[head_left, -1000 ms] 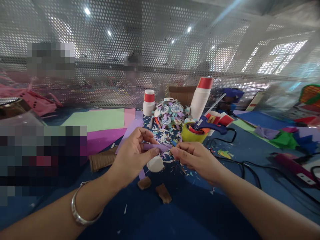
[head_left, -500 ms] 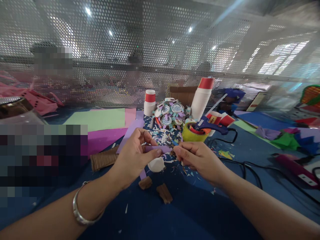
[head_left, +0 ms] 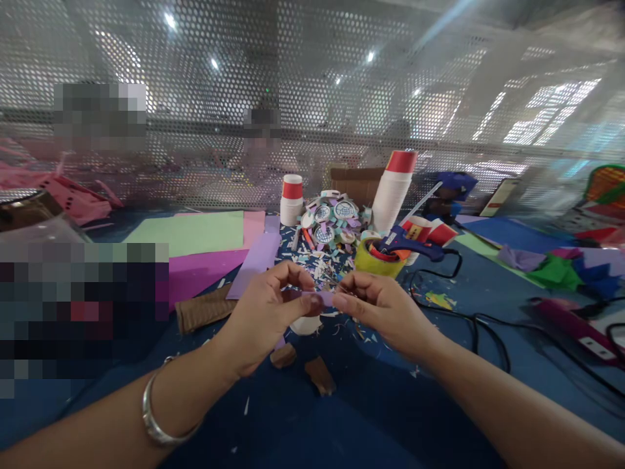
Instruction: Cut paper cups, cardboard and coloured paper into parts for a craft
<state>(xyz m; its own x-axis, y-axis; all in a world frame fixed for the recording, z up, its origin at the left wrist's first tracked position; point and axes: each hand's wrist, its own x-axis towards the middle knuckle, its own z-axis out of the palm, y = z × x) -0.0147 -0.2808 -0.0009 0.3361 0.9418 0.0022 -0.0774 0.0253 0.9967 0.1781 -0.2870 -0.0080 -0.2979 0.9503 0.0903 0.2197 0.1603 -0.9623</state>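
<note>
A small purple paper strip (head_left: 325, 298) is stretched between my two hands above the blue table. My left hand (head_left: 263, 312), with a silver bangle on its wrist, is closed on the strip's left part between thumb and fingers. At the strip's right end, the thumb and fingers of my right hand (head_left: 385, 309) are pinched together on it. Just below the strip lies a white disc (head_left: 305, 325), partly covered by my left hand. Two brown cardboard scraps, a smaller one (head_left: 283, 355) and a larger one (head_left: 320, 376), rest nearer to me.
Behind my hands are paper snippets (head_left: 317, 264), a heap of decorated paper discs (head_left: 336, 218) and stacked paper cups (head_left: 393, 192). A blue glue gun (head_left: 415, 245) lies across a yellow container (head_left: 374, 264); black cable (head_left: 481, 339) runs right. Coloured sheets (head_left: 195, 232) and corrugated cardboard (head_left: 202, 311) lie left.
My right hand has shifted slightly left, its thumb and fingers now on the strip's right end. Less of the strip shows between my hands.
</note>
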